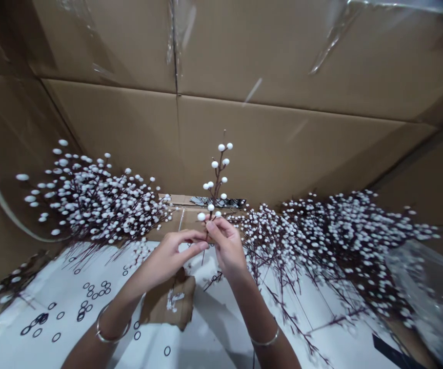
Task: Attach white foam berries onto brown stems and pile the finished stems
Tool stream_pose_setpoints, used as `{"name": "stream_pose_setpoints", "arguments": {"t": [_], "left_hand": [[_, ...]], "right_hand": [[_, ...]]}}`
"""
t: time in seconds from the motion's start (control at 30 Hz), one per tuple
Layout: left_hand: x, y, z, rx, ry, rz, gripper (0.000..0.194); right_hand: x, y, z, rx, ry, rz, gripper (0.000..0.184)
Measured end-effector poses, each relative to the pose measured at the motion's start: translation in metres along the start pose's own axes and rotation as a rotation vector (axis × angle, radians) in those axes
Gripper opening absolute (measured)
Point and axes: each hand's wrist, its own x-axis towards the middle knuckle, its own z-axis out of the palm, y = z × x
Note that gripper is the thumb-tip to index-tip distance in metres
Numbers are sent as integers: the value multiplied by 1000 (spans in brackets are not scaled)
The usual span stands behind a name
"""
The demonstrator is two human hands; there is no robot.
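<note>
My left hand [175, 253] and my right hand [227, 243] meet at the middle, both pinching the lower stem of one upright twig with white berries [218, 177]. The twig stands above my fingers, its white balls spread along thin brown branches. Each wrist wears a thin metal bangle. Beneath my hands lies a torn scrap of brown cardboard [169, 302] on the white table [225, 338].
A heap of white-berry twigs [94, 200] lies at the left and a larger heap [340, 236] at the right. Several small black rings [91, 297] are scattered on the table's left part. Tall cardboard walls [283, 143] enclose the back and sides. Clear plastic [421, 277] lies at far right.
</note>
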Motion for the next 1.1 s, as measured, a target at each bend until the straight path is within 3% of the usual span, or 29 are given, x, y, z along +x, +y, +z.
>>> {"name": "stream_pose_setpoints", "arguments": {"t": [0.17,0.3,0.57,0.87,1.0,1.1], "left_hand": [[3,6,2,-23,-19,27,29],[5,3,4,7,10,15,30],[6,-3,22,90,-82,4,24],[10,-9,29,121,-130,5,26],[12,-9,23,117,-184,10,26],[18,-20,7,174,-214,19,32]], "right_hand": [[-2,-8,-1,48,-70,91,20],[-3,-19,-3,135,-68,-8,40],[3,-21,-8,81,144,-126,22],[4,-23,-13,183,79,-38,12],[4,-24,-17,156,71,-16,10],[4,-25,-20,156,71,-28,11]]}}
